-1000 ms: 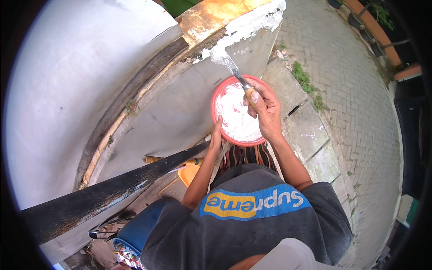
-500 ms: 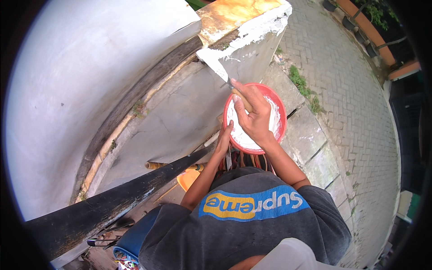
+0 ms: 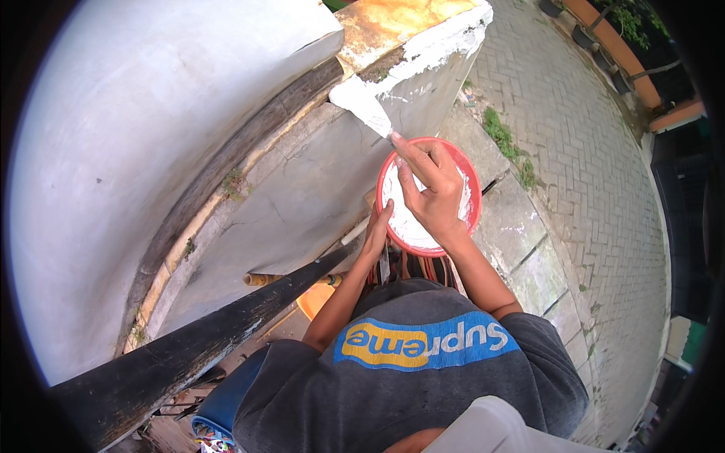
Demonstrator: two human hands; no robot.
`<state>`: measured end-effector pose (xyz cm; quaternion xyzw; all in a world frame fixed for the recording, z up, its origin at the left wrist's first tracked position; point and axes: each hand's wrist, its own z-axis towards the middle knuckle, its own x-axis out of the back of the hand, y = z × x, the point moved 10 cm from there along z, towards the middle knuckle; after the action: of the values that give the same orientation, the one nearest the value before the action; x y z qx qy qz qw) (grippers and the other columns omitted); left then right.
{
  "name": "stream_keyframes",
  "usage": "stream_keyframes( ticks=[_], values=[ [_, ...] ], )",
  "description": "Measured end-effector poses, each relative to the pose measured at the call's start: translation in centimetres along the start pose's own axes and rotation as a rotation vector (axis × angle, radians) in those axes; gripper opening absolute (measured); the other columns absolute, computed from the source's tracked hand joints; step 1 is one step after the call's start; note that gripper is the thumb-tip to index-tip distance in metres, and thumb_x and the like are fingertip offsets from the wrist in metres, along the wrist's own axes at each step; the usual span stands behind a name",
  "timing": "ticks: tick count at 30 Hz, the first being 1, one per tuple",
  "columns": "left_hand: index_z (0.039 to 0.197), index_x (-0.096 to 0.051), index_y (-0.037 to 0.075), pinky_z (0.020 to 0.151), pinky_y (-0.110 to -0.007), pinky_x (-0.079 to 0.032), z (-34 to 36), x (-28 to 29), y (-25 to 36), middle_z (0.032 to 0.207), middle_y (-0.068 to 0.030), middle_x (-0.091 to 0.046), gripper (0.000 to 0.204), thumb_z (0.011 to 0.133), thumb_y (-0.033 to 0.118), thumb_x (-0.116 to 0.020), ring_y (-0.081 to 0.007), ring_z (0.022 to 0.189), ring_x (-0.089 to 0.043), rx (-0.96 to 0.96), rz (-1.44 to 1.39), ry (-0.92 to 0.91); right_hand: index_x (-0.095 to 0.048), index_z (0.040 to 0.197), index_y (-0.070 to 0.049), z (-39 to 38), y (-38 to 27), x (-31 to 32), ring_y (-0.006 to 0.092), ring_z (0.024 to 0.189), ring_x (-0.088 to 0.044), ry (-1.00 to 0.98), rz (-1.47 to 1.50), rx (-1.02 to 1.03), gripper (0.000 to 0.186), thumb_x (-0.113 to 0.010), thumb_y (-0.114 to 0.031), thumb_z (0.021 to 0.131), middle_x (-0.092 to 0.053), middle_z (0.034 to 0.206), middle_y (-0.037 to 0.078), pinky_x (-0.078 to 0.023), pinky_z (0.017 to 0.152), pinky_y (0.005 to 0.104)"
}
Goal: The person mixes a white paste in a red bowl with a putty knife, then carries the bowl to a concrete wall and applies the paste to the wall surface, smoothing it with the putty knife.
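My right hand (image 3: pixel 434 192) grips a putty knife, index finger stretched toward its white-coated blade (image 3: pixel 362 106), which lies against the corner of a weathered concrete ledge (image 3: pixel 377 26). The handle is mostly hidden by my fingers. Thick white paste (image 3: pixel 445 45) covers part of the ledge's edge, beside a rusty yellow-stained top. Below the blade, my left hand (image 3: pixel 377 230) holds a red plastic bowl (image 3: pixel 473 192) by its left side, thumb along the rim. White paste is smeared inside the bowl, which is partly behind my right hand.
A curved whitewashed wall (image 3: pixel 128 128) fills the left. A dark pole (image 3: pixel 196 340) slants below it, near a yellow plastic object (image 3: pixel 310 302) and a blue container (image 3: pixel 223 408). Concrete slabs (image 3: pixel 521 249), weeds (image 3: pixel 498 132) and a paved lane (image 3: pixel 604 226) with potted plants (image 3: pixel 581 38) lie right.
Since a second ago, the knife's handle has turned under my hand and my index finger now points along it toward the blade. The bowl and left hand appear farther right.
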<state>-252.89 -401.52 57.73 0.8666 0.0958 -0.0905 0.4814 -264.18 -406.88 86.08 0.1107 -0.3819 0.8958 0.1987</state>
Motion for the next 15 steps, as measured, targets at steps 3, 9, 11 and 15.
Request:
stream_keyframes(
  ticks=[3,9,11,15],
  values=[
    [0.152,-0.031,0.000,0.114,-0.037,-0.030,0.1,0.0,-0.2,0.148,-0.0172,-0.042,0.077,0.099,0.052,-0.051,-0.0257,0.136,-0.041,0.005,0.008,-0.010,-0.071,0.124,-0.013,0.3,0.1,0.3,0.0180,0.065,-0.055,0.014,-0.013,0.007,0.049,-0.073,0.004,0.077,-0.060,0.082,0.007,-0.045,0.056,0.0304],
    [0.150,-0.033,-0.001,0.113,-0.037,-0.031,0.2,-0.1,-1.4,0.145,-0.0169,-0.044,0.076,0.099,0.051,-0.052,-0.0252,0.133,-0.043,0.030,0.002,-0.006,-0.071,0.122,-0.008,0.9,0.1,0.3,0.0211,0.077,-0.064,-0.103,0.013,-0.064,0.045,-0.070,0.006,0.079,-0.066,0.089,0.011,-0.050,0.069,0.0303],
    [0.150,-0.034,-0.002,0.112,-0.037,-0.032,0.3,-0.3,-1.2,0.144,-0.0171,-0.045,0.075,0.099,0.051,-0.053,-0.0253,0.133,-0.044,-0.014,-0.014,-0.014,-0.071,0.122,-0.008,1.2,0.0,0.3,0.0210,0.077,-0.064,-0.121,0.026,-0.054,0.045,-0.070,0.006,0.079,-0.066,0.088,0.011,-0.050,0.068,0.0304],
    [0.149,-0.036,-0.001,0.112,-0.037,-0.032,0.3,-1.0,-0.4,0.144,-0.0176,-0.046,0.075,0.098,0.051,-0.053,-0.0256,0.133,-0.044,-0.106,-0.051,-0.014,-0.072,0.121,-0.009,1.7,-0.4,0.5,0.0210,0.073,-0.063,-0.161,-0.011,-0.024,0.045,-0.070,0.005,0.078,-0.065,0.085,0.010,-0.050,0.066,0.0314]
  ],
)
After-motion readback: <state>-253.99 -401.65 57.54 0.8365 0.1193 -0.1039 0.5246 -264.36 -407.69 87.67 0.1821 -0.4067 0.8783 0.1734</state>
